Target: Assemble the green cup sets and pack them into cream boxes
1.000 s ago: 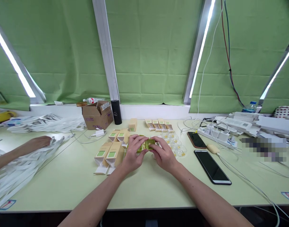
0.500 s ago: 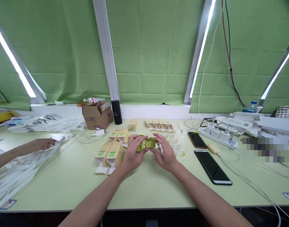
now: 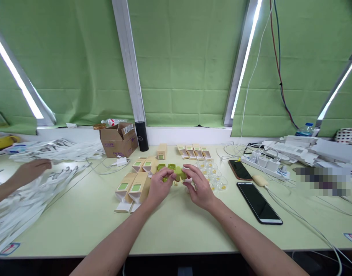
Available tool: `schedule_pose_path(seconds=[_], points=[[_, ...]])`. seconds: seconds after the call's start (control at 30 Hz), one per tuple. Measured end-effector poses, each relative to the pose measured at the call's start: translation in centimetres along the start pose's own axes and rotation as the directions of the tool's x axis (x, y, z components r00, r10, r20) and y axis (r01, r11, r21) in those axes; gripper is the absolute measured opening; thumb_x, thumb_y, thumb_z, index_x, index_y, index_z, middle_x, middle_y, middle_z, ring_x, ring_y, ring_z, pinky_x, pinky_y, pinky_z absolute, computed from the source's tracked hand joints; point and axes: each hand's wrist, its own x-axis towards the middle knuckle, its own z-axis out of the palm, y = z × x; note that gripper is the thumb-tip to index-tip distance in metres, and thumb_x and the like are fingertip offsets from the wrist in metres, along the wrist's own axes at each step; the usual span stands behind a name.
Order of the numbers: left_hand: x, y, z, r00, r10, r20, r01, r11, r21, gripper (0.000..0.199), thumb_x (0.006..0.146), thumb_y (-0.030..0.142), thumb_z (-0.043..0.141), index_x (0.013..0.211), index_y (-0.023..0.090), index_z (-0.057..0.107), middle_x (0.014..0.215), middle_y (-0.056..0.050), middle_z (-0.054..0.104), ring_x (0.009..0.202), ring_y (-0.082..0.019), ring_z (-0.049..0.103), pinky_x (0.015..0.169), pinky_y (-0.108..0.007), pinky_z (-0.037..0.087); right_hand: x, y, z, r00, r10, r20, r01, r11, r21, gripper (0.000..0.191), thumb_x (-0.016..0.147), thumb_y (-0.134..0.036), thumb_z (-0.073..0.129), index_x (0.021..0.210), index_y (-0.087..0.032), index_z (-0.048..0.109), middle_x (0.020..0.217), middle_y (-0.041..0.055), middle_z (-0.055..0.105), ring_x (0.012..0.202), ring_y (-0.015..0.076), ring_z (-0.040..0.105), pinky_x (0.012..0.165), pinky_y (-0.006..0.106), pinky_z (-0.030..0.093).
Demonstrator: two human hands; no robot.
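Both my hands are raised over the middle of the table, facing each other around a small green case (image 3: 180,174). My left hand (image 3: 161,184) pinches its left side between thumb and fingers. My right hand (image 3: 201,186) grips the right side, fingertips curled against it. A small pale piece sticks out below the case. Other green cases (image 3: 161,167) lie just behind my left hand. Clear plastic pieces with yellow centres (image 3: 221,184) are right of my right hand. Beige cartons (image 3: 140,187) with green labels stand left of my left hand.
Smaller beige boxes (image 3: 193,151) line the back. A cardboard box (image 3: 118,140) and black cylinder (image 3: 142,136) stand at the back left. Two phones (image 3: 259,203), cables and a power strip (image 3: 265,165) lie right. At left, another person's hand (image 3: 35,170) is over white straps (image 3: 23,207).
The green case in my hands has turned, now showing a smooth face instead of its open inside. My left fingers have drawn in lower. The other person's hand has moved left, lifting a white strap.
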Motion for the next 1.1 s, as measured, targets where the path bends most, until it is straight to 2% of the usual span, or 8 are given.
schedule_pose_path(seconds=[0.17,0.33,0.43,0.57,0.73,0.83,0.93,1.1], points=[[-0.2,0.1,0.1,0.984,-0.136,0.114,0.142,0.989,-0.047,0.049,0.097,0.058,0.059,0.070,0.018,0.068,0.068,-0.003,0.068,0.063,-0.016,0.062,0.062,-0.027,0.051,-0.1,-0.1,0.1,0.999,0.049,-0.005,-0.049,0.997,0.052,0.050,0.099,-0.012,0.053,0.147,-0.028,0.052,0.141,0.0152,0.062,0.112,0.0260,0.070,0.080,0.040,0.066],[-0.2,-0.3,0.2,0.982,-0.130,0.140,0.132,0.991,-0.007,0.053,0.101,0.054,0.052,0.064,0.019,0.066,0.066,-0.003,0.065,0.063,-0.017,0.062,0.063,-0.029,0.050,0.5,-0.9,-0.3,0.986,0.166,0.006,-0.165,0.977,0.136,0.045,0.094,-0.018,0.062,0.138,-0.026,0.059,0.122,0.0110,0.071,0.088,0.0219,0.066,0.074,0.038,0.061],[-0.1,-0.2,0.1,0.993,-0.051,0.102,0.046,0.997,0.054,0.046,0.104,0.046,0.050,0.070,0.019,0.067,0.072,-0.003,0.064,0.071,-0.018,0.063,0.069,-0.030,0.052,0.8,-0.9,-0.4,0.968,0.253,0.006,-0.249,0.950,0.190,0.038,0.093,-0.022,0.064,0.131,-0.024,0.064,0.112,0.0093,0.071,0.088,0.0216,0.063,0.074,0.036,0.059],[-0.2,0.3,-0.4,0.996,0.032,0.087,-0.040,0.996,0.083,0.021,0.097,0.038,0.064,0.107,0.021,0.072,0.107,-0.009,0.065,0.102,-0.024,0.065,0.089,-0.039,0.058,0.6,-0.2,-0.4,0.942,0.337,0.007,-0.322,0.896,0.305,0.035,0.096,-0.032,0.065,0.130,-0.023,0.067,0.115,0.0101,0.070,0.093,0.0212,0.064,0.076,0.034,0.058],[-0.4,0.3,-0.5,0.960,0.113,0.256,-0.121,0.992,0.018,0.054,0.089,0.030,0.076,0.141,0.028,0.059,0.135,-0.014,0.061,0.132,-0.034,0.051,0.111,-0.057,0.049,0.5,0.3,-0.5,0.933,0.358,0.038,-0.350,0.879,0.323,0.035,0.100,-0.043,0.062,0.128,-0.024,0.071,0.108,0.0090,0.071,0.091,0.0218,0.061,0.080,0.036,0.056],[-0.4,0.1,-0.4,0.947,0.133,0.293,-0.136,0.991,-0.009,0.059,0.088,0.027,0.078,0.144,0.030,0.058,0.139,-0.014,0.060,0.136,-0.035,0.049,0.115,-0.061,0.044,0.6,0.2,-0.5,0.939,0.339,0.063,-0.341,0.886,0.313,0.037,0.102,-0.047,0.060,0.127,-0.024,0.073,0.105,0.0086,0.073,0.092,0.0223,0.061,0.082,0.037,0.055],[-0.4,0.0,-0.2,0.940,0.125,0.316,-0.122,0.992,-0.029,0.049,0.088,0.025,0.078,0.135,0.030,0.065,0.137,-0.013,0.060,0.136,-0.033,0.051,0.115,-0.059,0.045,0.6,0.1,-0.4,0.935,0.342,0.095,-0.354,0.883,0.310,0.038,0.102,-0.051,0.059,0.124,-0.025,0.075,0.106,0.0083,0.075,0.093,0.0225,0.060,0.082,0.037,0.054],[-0.2,-0.5,0.0,0.959,0.048,0.279,-0.011,0.991,-0.133,0.040,0.085,0.029,0.083,0.123,0.026,0.072,0.131,-0.013,0.064,0.130,-0.031,0.057,0.113,-0.055,0.047,0.6,0.4,-0.6,0.929,0.361,0.081,-0.368,0.878,0.306,0.037,0.105,-0.050,0.054,0.118,-0.024,0.077,0.101,0.0077,0.076,0.093,0.0230,0.063,0.084,0.039,0.053]])
